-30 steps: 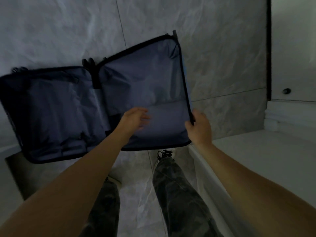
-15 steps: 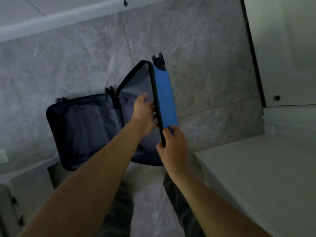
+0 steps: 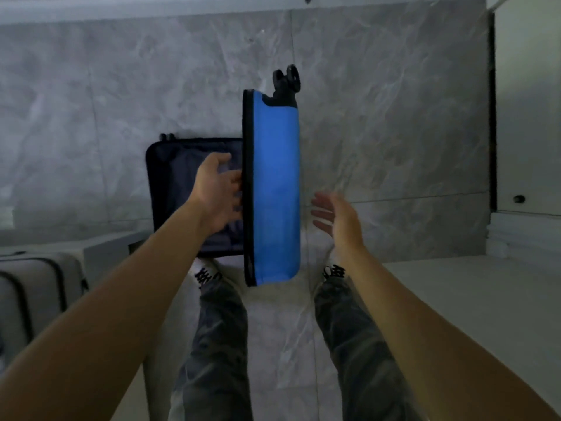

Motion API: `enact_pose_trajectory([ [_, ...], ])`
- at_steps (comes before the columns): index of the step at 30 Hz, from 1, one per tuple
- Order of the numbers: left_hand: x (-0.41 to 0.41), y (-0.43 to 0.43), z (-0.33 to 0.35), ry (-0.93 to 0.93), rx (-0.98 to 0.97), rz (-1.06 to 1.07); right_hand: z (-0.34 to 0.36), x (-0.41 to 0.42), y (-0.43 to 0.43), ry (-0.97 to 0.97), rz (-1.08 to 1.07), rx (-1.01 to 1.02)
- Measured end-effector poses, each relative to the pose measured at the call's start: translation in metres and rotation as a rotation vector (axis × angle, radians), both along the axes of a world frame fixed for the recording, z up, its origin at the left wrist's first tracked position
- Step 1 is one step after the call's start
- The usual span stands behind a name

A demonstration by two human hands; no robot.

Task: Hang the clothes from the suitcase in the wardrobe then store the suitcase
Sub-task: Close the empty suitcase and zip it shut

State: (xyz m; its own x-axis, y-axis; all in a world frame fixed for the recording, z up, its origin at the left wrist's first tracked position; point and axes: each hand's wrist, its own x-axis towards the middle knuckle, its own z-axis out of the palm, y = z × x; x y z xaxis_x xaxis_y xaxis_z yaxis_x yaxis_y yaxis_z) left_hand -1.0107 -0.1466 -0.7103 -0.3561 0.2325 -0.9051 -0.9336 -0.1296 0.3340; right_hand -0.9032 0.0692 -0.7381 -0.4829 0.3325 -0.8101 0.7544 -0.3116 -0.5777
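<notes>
A blue suitcase point(image 3: 274, 189) lies on the grey tiled floor in front of my feet. Its right half stands upright on edge, blue shell facing right, with black wheels point(image 3: 287, 79) at the far end. The left half lies flat and shows a dark, empty lining point(image 3: 170, 189). My left hand point(image 3: 217, 192) reaches inside, fingers against the inner face of the raised half. To the right of the shell, my right hand point(image 3: 335, 217) hovers with fingers spread, apart from it. No clothes are in sight.
A white bed or platform point(image 3: 473, 314) fills the lower right. White wardrobe doors with a dark knob point(image 3: 519, 198) stand at the right edge. A grey case with dark straps point(image 3: 33, 293) sits at the lower left beside a pale box point(image 3: 106, 253).
The right half of the suitcase has swung up from nearly flat to upright. My right hand has let go of its edge and pulled away to the right. My left hand stays on the inner side.
</notes>
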Motion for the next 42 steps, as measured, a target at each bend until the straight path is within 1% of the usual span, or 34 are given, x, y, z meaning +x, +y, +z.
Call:
enact_pose_trajectory([
  [2, -0.005, -0.05, -0.001, 0.007, -0.016, 0.017, -0.008, -0.017, -0.028, -0.064, -0.026, -0.174],
  [5, -0.008, -0.103, -0.009, 0.03, -0.073, -0.003, -0.023, -0.036, -0.06, -0.1, 0.013, -0.317],
  [7, -0.011, -0.136, -0.017, 0.028, -0.095, 0.008, -0.033, -0.051, -0.087, -0.111, 0.043, -0.366],
  [9, -0.015, -0.164, -0.03, 0.015, -0.112, 0.026, -0.042, -0.064, -0.112, -0.104, 0.099, -0.372],
  [11, -0.019, -0.193, -0.044, 0.0, -0.147, 0.036, -0.05, -0.076, -0.14, -0.078, 0.226, -0.287],
  [14, -0.023, -0.227, -0.066, -0.018, -0.197, 0.065, -0.064, -0.087, -0.177, -0.008, 0.551, -0.085],
  [18, -0.026, -0.264, -0.101, -0.02, -0.284, 0.15, -0.103, -0.082, -0.212, 0.141, 1.078, 0.154],
  [20, -0.026, -0.279, -0.121, -0.049, -0.322, 0.203, -0.12, -0.074, -0.222, 0.205, 1.222, 0.214],
  [23, -0.026, -0.299, -0.154, -0.086, -0.376, 0.179, -0.14, -0.065, -0.236, 0.271, 1.346, 0.256],
  [26, -0.026, -0.316, -0.186, -0.11, -0.39, 0.178, -0.164, -0.063, -0.252, 0.311, 1.426, 0.341],
  [31, -0.032, -0.331, -0.232, -0.123, -0.4, 0.209, -0.195, -0.071, -0.273, 0.311, 1.476, 0.38],
  [35, -0.036, -0.334, -0.264, -0.114, -0.385, 0.275, -0.217, -0.077, -0.282, 0.332, 1.565, 0.447],
  [38, -0.032, -0.333, -0.285, -0.113, -0.37, 0.311, -0.227, -0.08, -0.288, 0.302, 1.606, 0.45],
  [42, -0.024, -0.332, -0.305, -0.146, -0.345, 0.303, -0.232, -0.077, -0.294, 0.268, 1.648, 0.444],
])
